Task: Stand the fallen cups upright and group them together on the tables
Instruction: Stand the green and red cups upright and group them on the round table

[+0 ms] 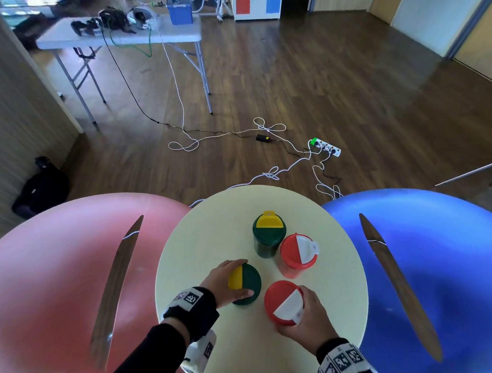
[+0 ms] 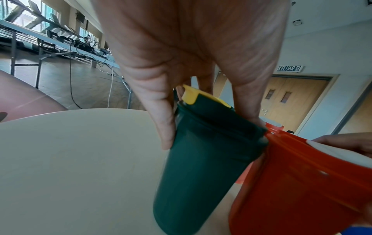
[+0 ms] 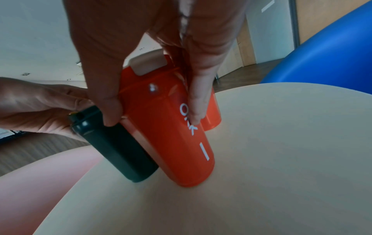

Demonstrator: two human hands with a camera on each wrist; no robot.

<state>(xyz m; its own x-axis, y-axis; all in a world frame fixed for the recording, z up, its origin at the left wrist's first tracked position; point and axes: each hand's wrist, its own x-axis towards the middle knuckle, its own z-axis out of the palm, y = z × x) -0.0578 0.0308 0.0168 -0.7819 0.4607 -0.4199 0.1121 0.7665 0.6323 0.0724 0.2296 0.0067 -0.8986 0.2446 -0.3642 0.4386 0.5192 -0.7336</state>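
Observation:
Several lidded cups stand on the round cream table [image 1: 207, 241]. My left hand [image 1: 225, 282] grips the near green cup [image 1: 246, 284] with its yellow-and-green lid from the left; in the left wrist view thumb and fingers wrap that green cup [image 2: 201, 167] below its rim. My right hand [image 1: 306, 318] holds the near red cup [image 1: 280, 298] with the white lid flap, fingers [image 3: 197, 101] curled round the red cup [image 3: 171, 127]. The two held cups touch side by side, bases on the table. Behind them stand a second green cup [image 1: 267, 238] and a second red cup [image 1: 297, 254], upright.
A pink table [image 1: 49, 276] adjoins on the left and a blue table [image 1: 440, 267] on the right. White and black cables with a power strip [image 1: 326, 146] lie on the wooden floor beyond. A grey folding table [image 1: 119, 34] stands far left, a black bag [image 1: 41, 187] below it.

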